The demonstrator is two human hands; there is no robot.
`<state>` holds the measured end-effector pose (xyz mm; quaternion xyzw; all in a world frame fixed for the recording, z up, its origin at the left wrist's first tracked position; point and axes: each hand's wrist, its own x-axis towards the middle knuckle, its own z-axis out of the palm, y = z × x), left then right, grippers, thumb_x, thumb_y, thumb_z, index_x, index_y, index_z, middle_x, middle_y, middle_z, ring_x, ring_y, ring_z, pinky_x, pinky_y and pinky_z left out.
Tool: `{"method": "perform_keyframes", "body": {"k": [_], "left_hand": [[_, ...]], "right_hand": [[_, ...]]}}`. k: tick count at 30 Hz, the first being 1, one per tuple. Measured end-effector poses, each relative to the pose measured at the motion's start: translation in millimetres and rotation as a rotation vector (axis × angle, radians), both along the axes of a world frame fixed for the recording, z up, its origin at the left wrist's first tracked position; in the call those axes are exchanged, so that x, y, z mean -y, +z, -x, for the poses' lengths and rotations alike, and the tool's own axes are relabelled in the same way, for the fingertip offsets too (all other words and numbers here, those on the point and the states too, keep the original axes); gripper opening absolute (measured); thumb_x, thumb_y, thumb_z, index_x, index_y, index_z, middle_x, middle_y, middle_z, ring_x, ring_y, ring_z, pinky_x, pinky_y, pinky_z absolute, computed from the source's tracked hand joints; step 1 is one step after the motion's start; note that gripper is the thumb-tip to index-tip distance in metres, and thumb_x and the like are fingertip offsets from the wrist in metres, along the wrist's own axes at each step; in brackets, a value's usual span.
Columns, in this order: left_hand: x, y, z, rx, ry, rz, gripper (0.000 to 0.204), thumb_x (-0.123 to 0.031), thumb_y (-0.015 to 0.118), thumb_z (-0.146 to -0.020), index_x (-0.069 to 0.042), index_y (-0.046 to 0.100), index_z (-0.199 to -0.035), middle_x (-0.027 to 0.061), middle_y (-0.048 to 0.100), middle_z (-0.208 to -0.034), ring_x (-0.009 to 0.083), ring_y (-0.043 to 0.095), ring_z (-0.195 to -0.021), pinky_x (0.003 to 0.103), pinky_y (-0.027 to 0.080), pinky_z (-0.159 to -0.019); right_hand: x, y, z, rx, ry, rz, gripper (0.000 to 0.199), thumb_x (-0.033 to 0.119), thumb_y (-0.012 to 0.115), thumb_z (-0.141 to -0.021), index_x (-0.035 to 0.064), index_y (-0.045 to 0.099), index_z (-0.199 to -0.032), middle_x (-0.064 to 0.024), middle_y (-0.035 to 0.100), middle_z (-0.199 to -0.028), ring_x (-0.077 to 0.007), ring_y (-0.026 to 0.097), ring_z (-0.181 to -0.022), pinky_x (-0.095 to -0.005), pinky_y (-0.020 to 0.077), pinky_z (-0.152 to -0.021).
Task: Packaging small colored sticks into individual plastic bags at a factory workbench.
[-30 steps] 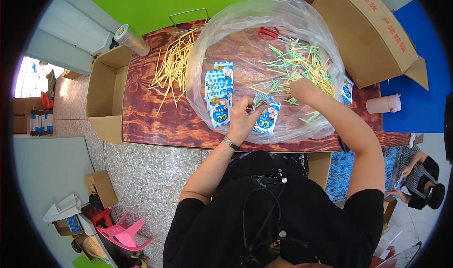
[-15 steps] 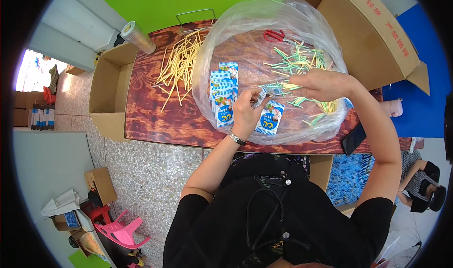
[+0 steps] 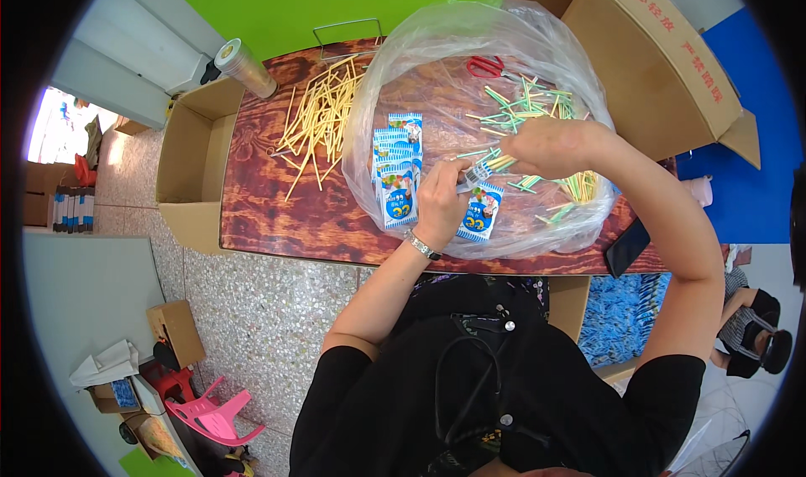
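Pinched in my left hand (image 3: pixel 439 201) is a small blue-and-white printed packet (image 3: pixel 478 173), its end toward my right hand (image 3: pixel 550 147). The fingers of my right hand are closed on a few thin pale sticks (image 3: pixel 502 163), whose ends reach the packet's end; whether they are inside is hard to see. Beneath my left hand lies another packet (image 3: pixel 481 217), and an overlapping row of packets (image 3: pixel 396 196) is left of it. Green-and-yellow sticks (image 3: pixel 550 103) are scattered around my right hand. All this rests on a clear plastic bag (image 3: pixel 403 44) with a bunched-up rim.
A pile of yellow sticks (image 3: pixel 323 116) covers the left of the wood-patterned table (image 3: pixel 277 233). Red-handled scissors (image 3: pixel 484 66) lie at the back of the bag. Stacked cups (image 3: pixel 245 68), a phone (image 3: pixel 627 248), an open carton (image 3: pixel 197 141) and a large carton (image 3: pixel 655 57) surround the work area.
My right hand has moved slightly left, bringing the sticks up to the packet's end. The packet in my left hand has turned and is seen more fully.
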<state>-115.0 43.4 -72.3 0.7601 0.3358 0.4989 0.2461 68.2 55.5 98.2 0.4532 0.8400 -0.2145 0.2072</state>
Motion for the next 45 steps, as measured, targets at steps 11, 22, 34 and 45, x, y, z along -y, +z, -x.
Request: {"method": "perform_keyframes", "body": {"k": [11, 22, 34, 45], "left_hand": [[1.9, -0.9, -0.3, 0.063, -0.033, 0.058, 0.033, 0.001, 0.079, -0.068, -0.003, 0.063, -0.096, 0.0101, 0.063, -0.08, 0.0217, 0.064, -0.069, 0.031, 0.05, -0.058], [-4.6, 20.9, -13.1, 0.145, -0.178, 0.112, 0.035, 0.003, 0.075, -0.071, -0.004, 0.065, -0.104, 0.01, 0.062, -0.082, 0.0224, 0.063, -0.072, 0.032, 0.049, -0.059], [-11.6, 1.6, -23.1, 0.409, -0.542, 0.659, 0.032, -0.004, 0.074, -0.079, -0.001, 0.065, -0.11, 0.0063, 0.064, -0.094, 0.0141, 0.061, -0.087, 0.028, 0.049, -0.076], [-0.6, 0.0, 22.2, 0.32, -0.413, 0.476, 0.032, 0.0, 0.067, -0.083, 0.0, 0.061, -0.115, 0.0113, 0.065, -0.103, 0.0205, 0.065, -0.094, 0.03, 0.051, -0.079]], "right_hand": [[-6.0, -8.3, -6.1, 0.069, -0.037, 0.141, 0.023, 0.02, 0.06, -0.088, -0.0026, 0.06, -0.088, -0.0236, 0.064, -0.076, -0.0411, 0.063, -0.078, -0.0493, 0.0483, -0.068], [-0.3, 19.3, 28.6, 0.203, 0.003, -0.158, 0.022, 0.006, 0.064, -0.079, -0.0052, 0.062, -0.098, -0.0199, 0.068, -0.086, -0.0373, 0.067, -0.086, -0.0424, 0.0541, -0.074], [24.1, -4.3, -25.9, -0.472, -0.127, -0.454, 0.026, 0.012, 0.07, -0.08, 0.0058, 0.061, -0.104, -0.0151, 0.062, -0.092, -0.0346, 0.062, -0.087, -0.0419, 0.0494, -0.073], [35.5, -60.1, 27.7, -0.898, -0.308, -0.569, 0.02, 0.004, 0.067, -0.081, 0.0055, 0.064, -0.1, -0.0111, 0.063, -0.091, -0.0293, 0.062, -0.074, -0.0354, 0.0515, -0.066]]}}
